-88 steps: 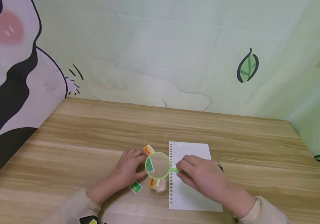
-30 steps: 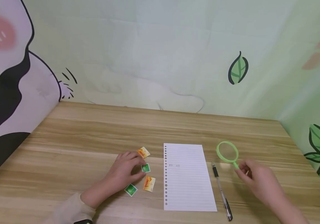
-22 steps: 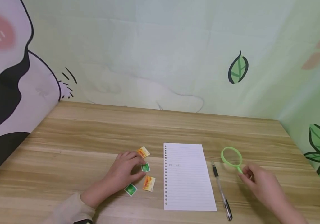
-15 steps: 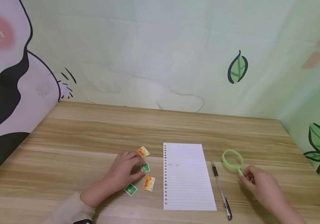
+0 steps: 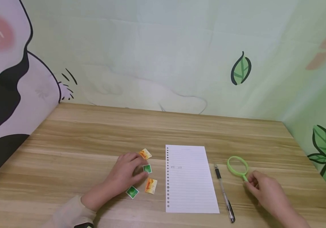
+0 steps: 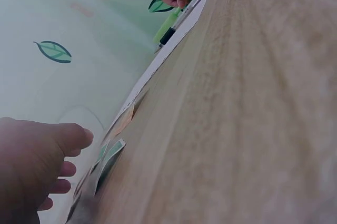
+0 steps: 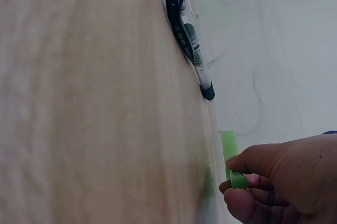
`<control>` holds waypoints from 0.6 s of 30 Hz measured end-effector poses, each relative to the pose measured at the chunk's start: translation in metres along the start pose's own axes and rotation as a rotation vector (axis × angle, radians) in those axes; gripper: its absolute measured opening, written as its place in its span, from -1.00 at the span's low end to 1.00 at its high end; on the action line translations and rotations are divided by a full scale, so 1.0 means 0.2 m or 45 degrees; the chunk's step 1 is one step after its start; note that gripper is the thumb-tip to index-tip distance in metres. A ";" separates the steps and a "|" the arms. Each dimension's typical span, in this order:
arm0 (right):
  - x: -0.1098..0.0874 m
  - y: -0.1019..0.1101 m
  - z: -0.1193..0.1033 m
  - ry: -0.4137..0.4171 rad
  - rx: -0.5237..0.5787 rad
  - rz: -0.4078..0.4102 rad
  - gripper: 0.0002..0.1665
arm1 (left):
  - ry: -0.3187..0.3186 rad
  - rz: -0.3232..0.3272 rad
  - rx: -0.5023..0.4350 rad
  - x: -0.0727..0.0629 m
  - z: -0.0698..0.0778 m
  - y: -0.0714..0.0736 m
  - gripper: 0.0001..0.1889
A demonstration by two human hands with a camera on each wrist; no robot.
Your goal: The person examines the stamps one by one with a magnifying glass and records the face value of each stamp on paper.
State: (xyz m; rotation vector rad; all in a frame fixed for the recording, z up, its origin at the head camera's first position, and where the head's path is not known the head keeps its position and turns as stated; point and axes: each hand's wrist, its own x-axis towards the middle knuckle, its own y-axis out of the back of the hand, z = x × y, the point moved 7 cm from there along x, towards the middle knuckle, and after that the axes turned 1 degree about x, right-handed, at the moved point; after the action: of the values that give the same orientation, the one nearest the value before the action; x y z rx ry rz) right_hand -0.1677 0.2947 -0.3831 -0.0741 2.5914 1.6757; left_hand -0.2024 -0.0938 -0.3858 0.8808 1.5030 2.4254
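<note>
My right hand (image 5: 269, 193) pinches the handle of a green-rimmed magnifying glass (image 5: 246, 178) between thumb and fingers, to the right of the pen. In the right wrist view the handle's rounded green end (image 7: 239, 182) pokes out between the fingertips. My left hand (image 5: 126, 172) lies relaxed on the table, fingers loosely bent, beside several small stamps. Its fingertips are right at the edge of a green stamp (image 5: 147, 168). An orange stamp (image 5: 145, 154) lies beyond them, another orange stamp (image 5: 151, 186) nearer, and a second green stamp (image 5: 132, 192) by the wrist.
A lined loose-leaf sheet (image 5: 191, 186) with punched holes and faint writing lies mid-table. Alongside its right edge is an uncapped black pen (image 5: 224, 193). Behind the wooden table (image 5: 123, 126) hangs a pale green printed cloth (image 5: 151, 57).
The right hand has carried the magnifying glass from over the stamps to the right of the pen, then slightly nearer the body. The left hand stays by the stamps.
</note>
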 end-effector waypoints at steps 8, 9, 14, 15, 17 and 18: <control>0.00 -0.01 0.01 0.001 0.004 -0.007 -0.89 | -0.065 0.089 0.014 0.01 0.06 0.05 -0.70; 0.00 -0.01 0.01 0.004 0.002 -0.006 -0.89 | -0.074 0.093 0.015 0.02 0.08 0.05 -0.70; 0.00 -0.02 0.01 0.003 0.004 -0.005 -0.89 | -0.121 0.105 0.000 0.03 0.15 0.07 -0.69; 0.00 -0.02 0.02 0.002 0.005 -0.007 -0.89 | -0.140 0.113 -0.002 0.03 0.17 0.07 -0.68; 0.00 -0.02 0.02 -0.004 0.004 -0.012 -0.88 | -0.173 0.129 0.006 0.04 0.20 0.07 -0.67; 0.00 -0.02 0.02 -0.007 0.004 -0.014 -0.88 | -0.192 0.137 0.011 0.04 0.21 0.07 -0.66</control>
State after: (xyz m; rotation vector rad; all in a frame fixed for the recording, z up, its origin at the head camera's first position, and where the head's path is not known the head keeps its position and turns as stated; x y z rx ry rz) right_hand -0.1676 0.2965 -0.3888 -0.0838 2.5844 1.6660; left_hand -0.1828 -0.0650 -0.3571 1.1463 1.4491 2.3651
